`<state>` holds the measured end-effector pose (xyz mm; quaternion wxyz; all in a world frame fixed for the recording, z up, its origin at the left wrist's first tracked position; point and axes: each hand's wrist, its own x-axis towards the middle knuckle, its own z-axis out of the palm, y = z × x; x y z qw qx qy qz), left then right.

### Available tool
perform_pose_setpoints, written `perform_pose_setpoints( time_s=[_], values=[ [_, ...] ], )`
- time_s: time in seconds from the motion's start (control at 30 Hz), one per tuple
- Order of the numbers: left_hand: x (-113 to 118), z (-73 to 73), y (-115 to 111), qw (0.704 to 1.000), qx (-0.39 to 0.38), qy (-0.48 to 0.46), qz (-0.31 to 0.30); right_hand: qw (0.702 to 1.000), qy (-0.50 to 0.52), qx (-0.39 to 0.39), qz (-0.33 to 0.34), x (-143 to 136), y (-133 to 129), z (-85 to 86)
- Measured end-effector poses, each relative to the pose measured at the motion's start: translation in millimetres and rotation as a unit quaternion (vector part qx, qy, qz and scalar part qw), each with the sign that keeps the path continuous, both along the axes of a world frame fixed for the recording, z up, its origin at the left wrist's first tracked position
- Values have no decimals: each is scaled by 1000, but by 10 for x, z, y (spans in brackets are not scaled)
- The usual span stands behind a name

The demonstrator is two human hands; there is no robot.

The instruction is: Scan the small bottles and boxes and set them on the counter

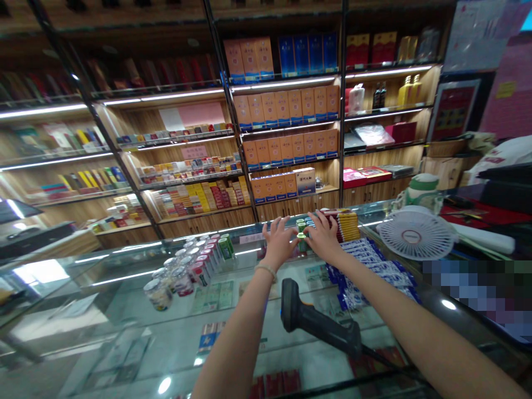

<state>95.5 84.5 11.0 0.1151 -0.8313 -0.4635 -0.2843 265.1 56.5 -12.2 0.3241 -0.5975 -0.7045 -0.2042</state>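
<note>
My left hand [279, 239] and my right hand [323, 238] reach over the far part of the glass counter, on either side of small green packs [301, 228]. Both hands have their fingers spread, and their thumbs point inward at the packs. Whether the thumbs press on them I cannot tell. Just right of my right hand stand yellow and dark red packs [347, 224] in a row. Blue-and-white packets [374, 269] lie under and beside my right forearm. Between my forearms a black barcode scanner [318, 321] lies on the glass, its cable running to the right.
Rows of small jars [191, 260] and a green pack [225, 247] stand on the counter at left. A white fan [417, 233] and a green-and-white jug [423, 191] are at right. Behind the counter, shelves hold orange boxes [286, 108] and several other goods.
</note>
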Motion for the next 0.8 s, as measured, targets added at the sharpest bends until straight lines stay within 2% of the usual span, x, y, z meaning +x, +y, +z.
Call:
perform_pose_setpoints(
  time_s=[0.17, 0.33, 0.57, 0.8],
  values=[
    [-107, 92, -53, 999, -39, 8, -3, 999, 6, -32, 22, -49, -50, 44],
    [-260, 141, -230, 998, -54, 9, 3, 996, 6, -57, 61, -130, -163, 86],
    [-412, 104, -505, 996, -83, -24, 23, 992, -36, -67, 101, -203, -348, 145],
    [-475, 22, -576, 995, -88, -42, 11, 989, -49, -69, 118, -222, -409, 171]
  ],
)
